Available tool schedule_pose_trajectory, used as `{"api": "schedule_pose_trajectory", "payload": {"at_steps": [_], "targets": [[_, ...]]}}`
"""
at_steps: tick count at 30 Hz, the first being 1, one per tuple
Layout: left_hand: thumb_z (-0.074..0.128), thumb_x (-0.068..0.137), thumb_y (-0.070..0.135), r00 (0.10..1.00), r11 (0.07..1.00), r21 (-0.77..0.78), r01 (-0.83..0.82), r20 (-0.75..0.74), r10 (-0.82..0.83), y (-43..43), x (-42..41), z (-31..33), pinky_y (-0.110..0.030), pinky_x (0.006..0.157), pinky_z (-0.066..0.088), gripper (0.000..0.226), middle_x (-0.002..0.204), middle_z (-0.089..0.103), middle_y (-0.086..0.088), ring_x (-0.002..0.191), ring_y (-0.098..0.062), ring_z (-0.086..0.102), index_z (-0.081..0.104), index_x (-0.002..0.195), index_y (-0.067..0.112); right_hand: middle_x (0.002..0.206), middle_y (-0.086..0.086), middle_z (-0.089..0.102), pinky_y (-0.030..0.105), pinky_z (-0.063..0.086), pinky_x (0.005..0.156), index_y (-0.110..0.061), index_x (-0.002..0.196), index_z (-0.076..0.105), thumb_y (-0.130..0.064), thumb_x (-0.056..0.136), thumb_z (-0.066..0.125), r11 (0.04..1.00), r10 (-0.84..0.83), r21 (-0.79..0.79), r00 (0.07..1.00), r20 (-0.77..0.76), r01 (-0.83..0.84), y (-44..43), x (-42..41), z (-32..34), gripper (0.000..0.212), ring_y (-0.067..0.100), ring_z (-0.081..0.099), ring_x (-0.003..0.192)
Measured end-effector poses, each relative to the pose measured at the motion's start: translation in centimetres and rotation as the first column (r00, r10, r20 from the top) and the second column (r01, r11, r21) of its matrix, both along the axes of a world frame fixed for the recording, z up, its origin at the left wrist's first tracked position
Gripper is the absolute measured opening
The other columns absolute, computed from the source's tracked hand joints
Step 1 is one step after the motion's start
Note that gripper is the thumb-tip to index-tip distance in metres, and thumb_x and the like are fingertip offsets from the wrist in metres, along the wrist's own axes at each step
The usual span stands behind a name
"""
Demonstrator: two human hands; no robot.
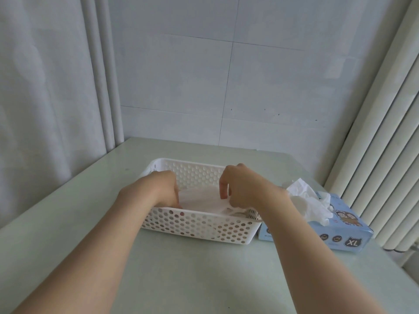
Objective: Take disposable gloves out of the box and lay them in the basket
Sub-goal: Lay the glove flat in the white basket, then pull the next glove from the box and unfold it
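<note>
One glove spread in basket | right hand pinching its edge | left hand touching it, grip unclear | box beside basket

I see both grips down in the white perforated basket on the pale green bench. My right grip curls its fingers on the edge of a thin translucent glove lying flat inside. My left grip reaches to the glove's other end, its fingertips hidden. Just right of the basket sits the blue box, with crumpled gloves spilling from its top.
</note>
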State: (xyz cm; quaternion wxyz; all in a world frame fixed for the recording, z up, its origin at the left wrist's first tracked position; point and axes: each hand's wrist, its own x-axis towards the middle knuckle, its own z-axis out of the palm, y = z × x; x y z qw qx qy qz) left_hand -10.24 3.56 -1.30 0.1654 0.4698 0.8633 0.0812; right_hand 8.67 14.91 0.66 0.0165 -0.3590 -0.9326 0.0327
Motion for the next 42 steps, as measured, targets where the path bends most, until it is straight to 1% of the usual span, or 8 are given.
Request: {"api": "schedule_pose_trajectory", "payload": {"at_steps": [5, 9, 17, 24, 30, 35, 39, 42], "targets": [[0.085, 0.079, 0.034, 0.999, 0.999, -0.040, 0.035, -0.032, -0.037, 0.3, -0.2, 0.0, -0.038, 0.089, 0.062, 0.021, 0.098, 0.077, 0.003, 0.091, -0.019, 0.073, 0.080, 0.095, 0.022, 0.106, -0.004, 0.069, 0.044, 0.064, 0.083, -0.024, 0.103, 0.075, 0.000, 0.079, 0.057, 0.999, -0.026, -0.037, 0.982, 0.187, 0.033, 0.3, -0.1, -1.0, 0.038, 0.024, 0.066, 0.096], [0.071, 0.091, 0.046, 0.997, 0.996, 0.052, 0.066, -0.053, -0.064, 0.1, 0.2, 0.7, -0.033, 0.076, 0.057, 0.030, 0.073, 0.069, 0.000, 0.067, -0.018, 0.065, 0.079, 0.084, 0.017, 0.086, 0.000, 0.067, 0.048, 0.066, 0.078, -0.019, 0.080, 0.065, -0.014, 0.080, 0.067, 0.998, -0.047, -0.022, 0.988, 0.150, 0.051, 0.1, -0.2, -0.4, 0.006, 0.027, 0.070, 0.087], [0.050, 0.102, 0.030, 0.981, 0.932, 0.310, 0.190, -0.018, -0.194, -0.6, 3.7, 1.5, -0.037, 0.078, 0.063, 0.042, 0.071, 0.076, 0.009, 0.065, -0.011, 0.074, 0.077, 0.073, 0.016, 0.090, -0.012, 0.076, 0.041, 0.063, 0.086, -0.031, 0.099, 0.079, -0.022, 0.091, 0.065, 0.991, 0.049, -0.132, 0.982, 0.185, -0.025, -0.9, -1.0, -0.3, 0.019, 0.015, 0.073, 0.085], [0.050, 0.096, 0.035, 0.969, 0.898, 0.397, 0.190, -0.224, -0.106, -0.8, 7.9, 1.2, -0.030, 0.052, 0.040, 0.044, 0.059, 0.057, -0.005, 0.052, -0.024, 0.052, 0.046, 0.059, 0.012, 0.079, -0.009, 0.057, 0.023, 0.046, 0.059, -0.024, 0.101, 0.078, -0.001, 0.093, 0.047, 0.998, 0.006, -0.065, 0.963, -0.268, -0.025, -2.2, 1.0, 2.4, 0.039, 0.007, 0.057, 0.067], [0.042, 0.104, 0.043, 0.931, 0.791, 0.546, 0.277, -0.358, -0.079, -0.2, 12.5, -0.7, -0.033, 0.056, 0.044, 0.048, 0.060, 0.053, 0.002, 0.056, -0.023, 0.055, 0.050, 0.064, 0.016, 0.076, -0.001, 0.069, 0.037, 0.058, 0.066, -0.021, 0.103, 0.071, -0.008, 0.093, 0.051, 0.991, -0.082, 0.039, 0.808, -0.583, 0.128, -1.4, 5.9, 2.2, 0.026, 0.017, 0.064, 0.072], [0.036, 0.113, 0.042, 0.788, 0.684, 0.561, 0.466, -0.615, -0.032, 0.7, 14.2, -2.7, -0.030, 0.051, 0.038, 0.037, 0.069, 0.065, 0.002, 0.056, -0.025, 0.061, 0.061, 0.099, 0.020, 0.087, -0.008, 0.066, 0.013, 0.041, 0.065, -0.024, 0.103, 0.072, -0.022, 0.098, 0.066, 0.961, -0.170, 0.047, 0.715, -0.679, 0.273, -0.1, 11.1, 0.1, 0.008, 0.010, 0.061, 0.086], [0.059, 0.105, 0.036, 0.796, 0.592, 0.635, 0.496, -0.604, -0.019, 1.6, 13.8, -3.9, -0.023, 0.042, 0.027, 0.025, 0.051, 0.055, 0.004, 0.039, -0.019, 0.039, 0.066, 0.093, 0.015, 0.088, -0.013, 0.063, 0.020, 0.047, 0.066, -0.032, 0.096, 0.071, -0.065, 0.079, 0.081, 0.962, -0.206, 0.000, 0.729, -0.653, 0.272, -0.5, 14.5, -1.4, 0.038, 0.002, 0.059, 0.082], [0.045, 0.104, 0.037, 0.803, 0.484, 0.702, 0.522, -0.596, -0.002, 2.0, 13.2, -4.2, -0.021, 0.039, 0.024, 0.038, 0.045, 0.050, 0.007, 0.035, -0.016, 0.036, 0.069, 0.088, 0.013, 0.086, -0.015, 0.067, 0.020, 0.050, 0.061, -0.032, 0.094, 0.074, -0.058, 0.079, 0.085, 0.961, -0.234, -0.027, 0.755, -0.612, 0.276, -0.6, 15.4, -1.8, 0.033, 0.002, 0.063, 0.074]]}}
